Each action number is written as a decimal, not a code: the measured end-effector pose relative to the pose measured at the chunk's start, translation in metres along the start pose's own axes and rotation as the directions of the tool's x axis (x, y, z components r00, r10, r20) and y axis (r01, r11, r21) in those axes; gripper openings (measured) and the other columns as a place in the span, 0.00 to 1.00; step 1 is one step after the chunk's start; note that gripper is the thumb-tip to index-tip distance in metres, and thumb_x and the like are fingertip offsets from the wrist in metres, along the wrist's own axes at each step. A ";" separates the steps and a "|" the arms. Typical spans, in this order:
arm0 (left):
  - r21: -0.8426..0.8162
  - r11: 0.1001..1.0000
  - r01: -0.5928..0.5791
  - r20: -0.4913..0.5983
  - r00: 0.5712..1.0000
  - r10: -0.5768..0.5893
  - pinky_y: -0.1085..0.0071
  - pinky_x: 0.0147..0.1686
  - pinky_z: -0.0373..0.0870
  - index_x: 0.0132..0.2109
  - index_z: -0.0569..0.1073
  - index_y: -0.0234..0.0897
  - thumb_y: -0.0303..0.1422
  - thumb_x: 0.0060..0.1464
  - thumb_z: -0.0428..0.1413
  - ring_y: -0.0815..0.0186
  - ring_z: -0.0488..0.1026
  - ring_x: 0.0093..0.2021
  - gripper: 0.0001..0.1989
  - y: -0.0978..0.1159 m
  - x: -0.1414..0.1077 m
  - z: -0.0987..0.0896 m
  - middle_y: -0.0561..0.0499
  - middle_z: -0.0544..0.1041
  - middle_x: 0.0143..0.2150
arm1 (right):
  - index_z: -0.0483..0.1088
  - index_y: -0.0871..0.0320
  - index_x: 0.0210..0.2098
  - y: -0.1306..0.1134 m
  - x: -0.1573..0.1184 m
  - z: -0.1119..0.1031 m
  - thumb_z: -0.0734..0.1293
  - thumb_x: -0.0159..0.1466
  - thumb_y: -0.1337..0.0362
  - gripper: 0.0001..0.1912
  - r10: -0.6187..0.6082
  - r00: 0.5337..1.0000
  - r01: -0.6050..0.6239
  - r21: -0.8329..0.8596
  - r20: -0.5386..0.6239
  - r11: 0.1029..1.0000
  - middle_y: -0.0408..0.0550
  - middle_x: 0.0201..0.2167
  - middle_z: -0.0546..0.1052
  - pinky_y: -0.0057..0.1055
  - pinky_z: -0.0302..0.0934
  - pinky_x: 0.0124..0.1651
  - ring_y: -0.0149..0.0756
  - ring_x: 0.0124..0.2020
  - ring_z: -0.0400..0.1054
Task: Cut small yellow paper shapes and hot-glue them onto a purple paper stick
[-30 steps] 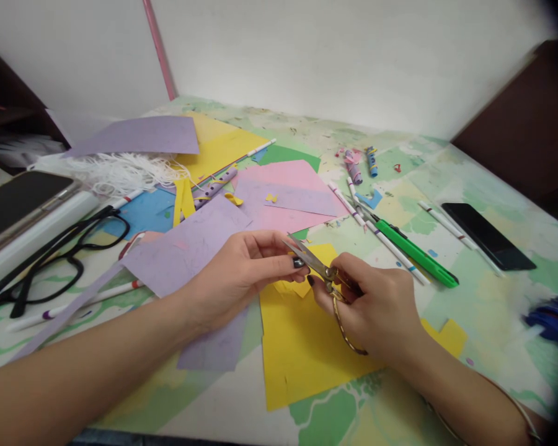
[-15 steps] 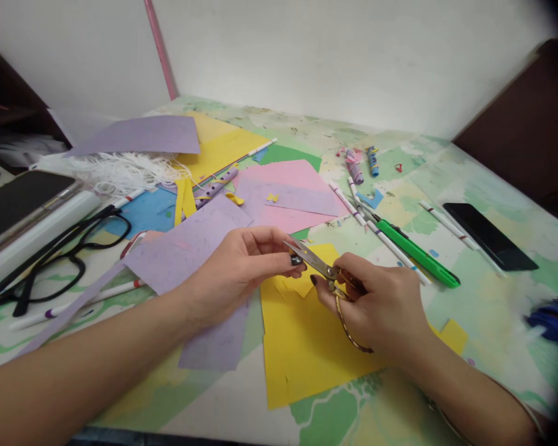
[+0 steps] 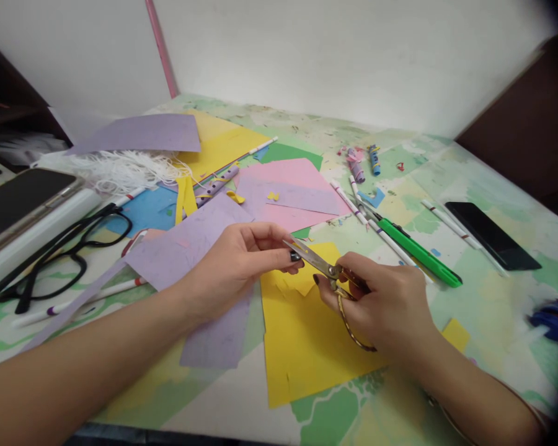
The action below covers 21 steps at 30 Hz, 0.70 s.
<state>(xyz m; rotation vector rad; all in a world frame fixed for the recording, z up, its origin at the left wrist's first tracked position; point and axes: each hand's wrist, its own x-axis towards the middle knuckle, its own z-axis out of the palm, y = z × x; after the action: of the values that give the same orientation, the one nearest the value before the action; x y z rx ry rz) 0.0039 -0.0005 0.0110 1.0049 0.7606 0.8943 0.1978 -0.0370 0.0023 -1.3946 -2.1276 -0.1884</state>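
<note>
Head view, left hand (image 3: 255, 255): fingertips pinched — cannot tell on what.
Right hand (image 3: 385, 303): gripping scissors (image 3: 332, 271), blades at left fingertips.
Yellow paper (image 3: 307, 353): beneath right hand.
Purple paper (image 3: 216, 341): beneath left wrist.

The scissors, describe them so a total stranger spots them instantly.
On the patterned table, find the yellow sheet nearest the front edge. Over it, the right hand grips the scissors, pointed toward the left hand. Silver and gold colouring sets them apart from the green cutter lying farther right.
</note>
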 end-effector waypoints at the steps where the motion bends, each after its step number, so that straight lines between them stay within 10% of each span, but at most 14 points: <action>1: 0.006 1.000 -0.004 -0.003 1.000 0.004 0.72 0.40 0.69 0.31 0.78 0.34 0.26 0.46 0.62 0.70 0.73 0.32 0.02 0.000 0.000 0.000 0.52 0.78 0.30 | 0.62 0.56 0.19 0.000 0.000 0.000 0.65 0.57 0.60 0.13 0.002 1.000 -0.002 0.004 -0.001 1.000 0.34 0.09 0.59 0.23 0.47 0.17 0.24 0.11 0.52; 21: 0.008 1.000 -0.013 -0.024 1.000 0.013 0.73 0.38 0.69 0.31 0.78 0.35 0.25 0.46 0.63 0.71 0.73 0.31 0.03 0.001 0.001 -0.004 0.53 0.77 0.29 | 0.64 0.55 0.19 0.002 0.000 0.000 0.66 0.57 0.60 0.12 0.008 1.000 -0.008 -0.020 0.004 1.000 0.35 0.09 0.61 0.23 0.46 0.17 0.24 0.11 0.54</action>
<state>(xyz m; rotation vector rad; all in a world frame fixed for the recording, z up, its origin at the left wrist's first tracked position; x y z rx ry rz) 0.0008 0.0024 0.0104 1.0082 0.7786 0.9167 0.1998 -0.0359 0.0022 -1.4157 -2.1287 -0.2038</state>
